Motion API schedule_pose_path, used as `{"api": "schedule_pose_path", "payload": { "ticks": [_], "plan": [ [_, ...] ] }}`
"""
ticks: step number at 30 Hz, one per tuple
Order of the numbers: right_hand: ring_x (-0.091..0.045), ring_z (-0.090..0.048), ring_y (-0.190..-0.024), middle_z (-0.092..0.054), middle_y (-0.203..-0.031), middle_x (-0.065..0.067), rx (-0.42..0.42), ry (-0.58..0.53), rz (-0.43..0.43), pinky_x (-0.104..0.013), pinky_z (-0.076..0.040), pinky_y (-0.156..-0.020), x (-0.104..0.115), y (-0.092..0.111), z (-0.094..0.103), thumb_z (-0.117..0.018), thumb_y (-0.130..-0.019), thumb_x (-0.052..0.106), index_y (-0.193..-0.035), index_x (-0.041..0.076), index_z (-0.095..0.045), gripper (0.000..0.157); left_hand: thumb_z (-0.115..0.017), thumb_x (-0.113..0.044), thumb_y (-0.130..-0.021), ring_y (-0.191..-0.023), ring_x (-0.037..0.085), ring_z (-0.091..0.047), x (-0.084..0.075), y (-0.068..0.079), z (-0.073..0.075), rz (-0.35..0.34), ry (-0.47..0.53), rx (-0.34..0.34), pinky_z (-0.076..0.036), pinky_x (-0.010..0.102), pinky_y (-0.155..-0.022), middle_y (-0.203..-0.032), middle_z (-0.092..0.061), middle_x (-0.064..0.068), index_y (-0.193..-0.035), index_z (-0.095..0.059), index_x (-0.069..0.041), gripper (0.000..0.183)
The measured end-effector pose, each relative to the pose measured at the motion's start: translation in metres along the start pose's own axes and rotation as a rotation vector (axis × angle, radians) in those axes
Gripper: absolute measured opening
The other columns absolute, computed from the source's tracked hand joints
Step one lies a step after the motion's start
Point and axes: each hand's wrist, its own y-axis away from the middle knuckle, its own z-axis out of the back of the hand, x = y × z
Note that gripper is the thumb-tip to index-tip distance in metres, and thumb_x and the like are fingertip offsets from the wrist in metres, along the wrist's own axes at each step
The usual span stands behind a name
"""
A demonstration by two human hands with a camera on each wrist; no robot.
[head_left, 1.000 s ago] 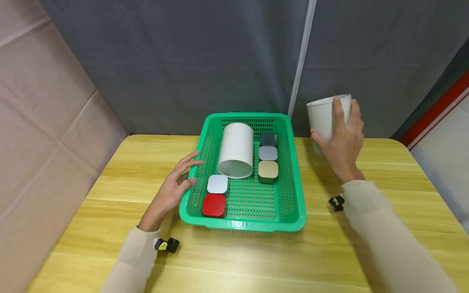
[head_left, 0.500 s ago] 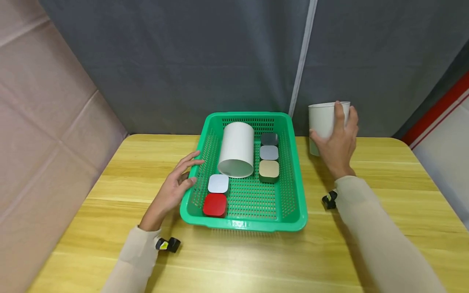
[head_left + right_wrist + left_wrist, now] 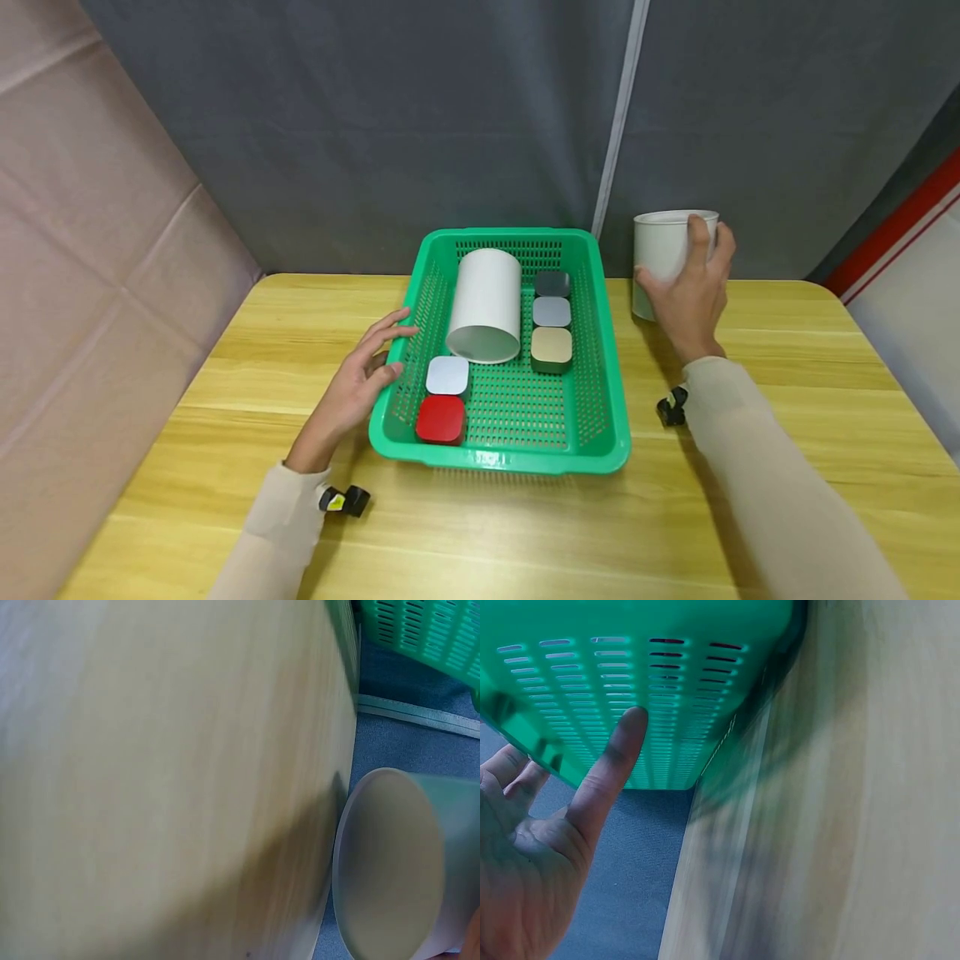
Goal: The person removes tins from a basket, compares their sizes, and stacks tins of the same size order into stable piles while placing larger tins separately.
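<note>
White cup [image 3: 660,250]: upper right of the head view, my right grip [image 3: 688,296] curled round it; too light a squeeze might let it slip.
Green basket [image 3: 540,463]: centre, my left grip [image 3: 348,387] loose on its rim; a stray push could skid it.
Hidden: cup's inner floor; whether its base meets the desk [image 3: 510,542], I can't tell.

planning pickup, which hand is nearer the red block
Left hand: it touches the basket rim near the red block. The right hand grips a white cylinder beyond the basket's right side.
</note>
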Motion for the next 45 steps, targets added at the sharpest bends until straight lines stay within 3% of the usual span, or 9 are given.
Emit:
{"api": "schedule_pose_path", "payload": {
  "ticks": [6, 13, 22, 31, 45],
  "plan": [
    [-0.049, -0.050, -0.134, -0.031, -0.160, -0.023, -0.023, -0.037, -0.010, -0.073, -0.049, -0.095, -0.002, 0.001, 0.000, -0.081, -0.088, 0.024, -0.153, 0.026, -0.033, 0.081, -0.048, 0.004, -0.099, -0.153, 0.027, -0.036, 0.000, 0.000, 0.000, 0.002, -0.006, 0.001, -0.044, 0.015, -0.106, -0.170, -0.033, 0.000, -0.146, -0.056, -0.009, 0.050],
    [-0.045, -0.042, -0.142, -0.029, -0.162, -0.024, -0.025, -0.103, 0.002, -0.065, -0.044, -0.111, -0.004, 0.004, -0.002, -0.082, -0.087, 0.020, -0.158, 0.023, -0.028, 0.089, -0.047, 0.004, -0.099, -0.154, 0.026, -0.034, 0.000, 0.000, 0.000, 0.003, -0.011, 0.004, -0.043, 0.015, -0.107, -0.170, -0.032, 0.000, -0.146, -0.056, -0.009, 0.050],
    [-0.046, -0.046, -0.140, -0.030, -0.162, -0.021, -0.013, -0.100, -0.047, -0.066, -0.044, -0.111, 0.000, 0.006, -0.005, -0.084, -0.086, 0.018, -0.159, 0.018, -0.026, 0.093, -0.047, 0.003, -0.099, -0.154, 0.027, -0.034, 0.000, 0.000, 0.002, -0.007, -0.015, 0.006, -0.042, 0.015, -0.108, -0.170, -0.032, 0.001, -0.147, -0.056, -0.008, 0.049],
    [-0.040, -0.039, -0.147, -0.025, -0.160, -0.020, 0.006, -0.094, -0.178, -0.053, -0.038, -0.121, 0.001, 0.011, -0.005, -0.083, -0.086, 0.018, -0.152, 0.009, -0.029, 0.085, -0.047, 0.003, -0.100, -0.152, 0.025, -0.037, 0.000, -0.001, 0.001, -0.005, -0.015, 0.010, -0.044, 0.016, -0.107, -0.170, -0.032, 0.000, -0.146, -0.056, -0.009, 0.049],
    [-0.042, -0.038, -0.146, -0.025, -0.158, -0.020, 0.012, -0.040, -0.192, -0.061, -0.042, -0.115, 0.007, 0.009, -0.006, -0.080, -0.089, 0.020, -0.150, 0.007, -0.030, 0.080, -0.047, 0.003, -0.099, -0.153, 0.024, -0.035, -0.001, -0.001, 0.000, -0.001, -0.011, 0.010, -0.045, 0.018, -0.105, -0.170, -0.032, -0.002, -0.146, -0.056, -0.010, 0.049]
  ]
}}
